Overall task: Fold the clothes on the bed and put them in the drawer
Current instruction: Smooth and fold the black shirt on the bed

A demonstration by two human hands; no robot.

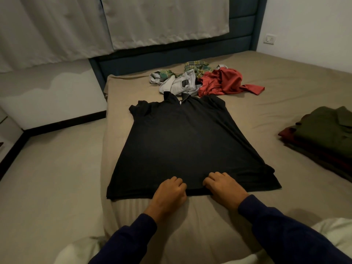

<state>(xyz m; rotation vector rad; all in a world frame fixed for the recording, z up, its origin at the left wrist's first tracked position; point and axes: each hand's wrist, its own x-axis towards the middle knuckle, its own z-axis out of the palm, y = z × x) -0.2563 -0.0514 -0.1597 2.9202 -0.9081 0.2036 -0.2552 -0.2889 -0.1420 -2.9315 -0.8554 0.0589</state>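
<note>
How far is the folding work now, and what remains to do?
Done: a folded stack, olive shirt on top, lies at the bed's right side. In hand: the black shirt lies spread flat, and the left hand and right hand grip its near hem. Left: the crumpled pile near the headboard, with a red garment, a grey one and a green plaid one. No drawer is in view.

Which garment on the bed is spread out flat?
The black shirt, under both hands at its hem. The red shirt, grey garment and plaid garment lie crumpled; the green shirt is folded.
</note>
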